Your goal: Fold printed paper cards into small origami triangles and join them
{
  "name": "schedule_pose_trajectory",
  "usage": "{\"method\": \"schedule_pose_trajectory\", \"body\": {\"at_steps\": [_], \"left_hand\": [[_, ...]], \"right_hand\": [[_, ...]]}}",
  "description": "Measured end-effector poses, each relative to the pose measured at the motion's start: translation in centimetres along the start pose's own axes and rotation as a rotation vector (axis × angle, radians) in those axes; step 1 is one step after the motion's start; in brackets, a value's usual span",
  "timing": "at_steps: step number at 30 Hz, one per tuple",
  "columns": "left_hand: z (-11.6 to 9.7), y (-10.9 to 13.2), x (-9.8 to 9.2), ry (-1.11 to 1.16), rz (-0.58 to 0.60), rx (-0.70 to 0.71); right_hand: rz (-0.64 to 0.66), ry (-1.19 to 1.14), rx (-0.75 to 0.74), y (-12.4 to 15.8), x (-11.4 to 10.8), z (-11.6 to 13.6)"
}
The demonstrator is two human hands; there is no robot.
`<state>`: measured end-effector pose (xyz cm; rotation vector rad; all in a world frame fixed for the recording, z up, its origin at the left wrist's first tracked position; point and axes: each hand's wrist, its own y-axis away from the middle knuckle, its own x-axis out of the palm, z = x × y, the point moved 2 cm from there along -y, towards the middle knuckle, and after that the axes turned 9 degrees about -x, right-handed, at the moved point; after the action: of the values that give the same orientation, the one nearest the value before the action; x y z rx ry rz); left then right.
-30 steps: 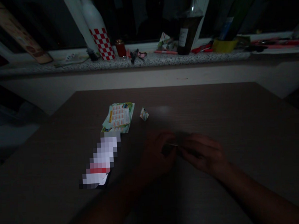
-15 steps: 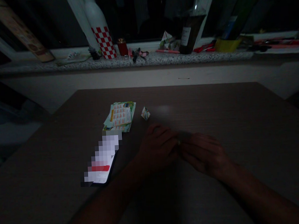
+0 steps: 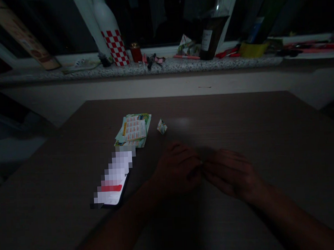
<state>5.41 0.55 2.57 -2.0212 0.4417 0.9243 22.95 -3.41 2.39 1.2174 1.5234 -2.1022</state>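
My left hand (image 3: 179, 167) and my right hand (image 3: 231, 170) meet at their fingertips over the dark wooden table (image 3: 256, 120). The fingers of both are closed and bent inward, around something small and mostly hidden; only a tiny pale spot shows between them. Dim light keeps me from telling what it is. Just beyond my left hand sits a small folded paper piece (image 3: 162, 126) with a printed pattern. To its left lies a stack of printed paper sheets (image 3: 135, 128), green and white with red print.
A lit phone (image 3: 114, 180), its screen partly blurred, lies left of my left forearm. Behind the table, a granite windowsill (image 3: 180, 67) carries a red-and-white checkered bottle (image 3: 113, 38), a dark bottle (image 3: 209, 40), a red jar (image 3: 136, 52) and a yellow container (image 3: 253, 49).
My left fingers have curled down slightly, and my right hand has shifted a little to the right. The pale spot between the fingertips shows less. Papers and phone stay put.
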Motion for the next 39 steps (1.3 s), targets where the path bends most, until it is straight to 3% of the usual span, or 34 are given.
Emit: {"method": "schedule_pose_trajectory", "body": {"at_steps": [8,12,17,20,24,29,33,39], "left_hand": [[2.0,0.2,-2.4,0.016,-0.063,-0.177],[1.1,0.6,-1.8,0.072,-0.059,-0.187],[0.9,0.8,-0.5,0.158,0.09,-0.211],[1.8,0.7,-0.5,0.31,0.052,-0.354],[2.5,0.6,-0.3,0.564,-0.046,-0.667],[2.1,0.9,0.9,0.884,-0.033,-0.955],[2.2,1.2,1.6,1.003,-0.038,-1.067],[2.7,1.5,2.0,1.143,0.014,-1.079]], "right_hand": [[-0.109,0.025,0.072,-0.2,-2.0,-1.0],[-0.107,-0.003,0.058,-0.5,-1.9,-0.9],[-0.087,-0.067,0.116,-0.4,-1.1,-0.7],[-0.124,-0.103,0.207,0.1,-0.9,-1.1],[-0.165,-0.154,0.307,0.6,-0.6,-1.6],[-0.226,-0.235,0.438,0.7,0.1,-1.6],[-0.318,-0.327,0.608,0.7,0.6,-1.5],[-0.426,-0.554,0.799,0.8,0.8,-1.6]]}}
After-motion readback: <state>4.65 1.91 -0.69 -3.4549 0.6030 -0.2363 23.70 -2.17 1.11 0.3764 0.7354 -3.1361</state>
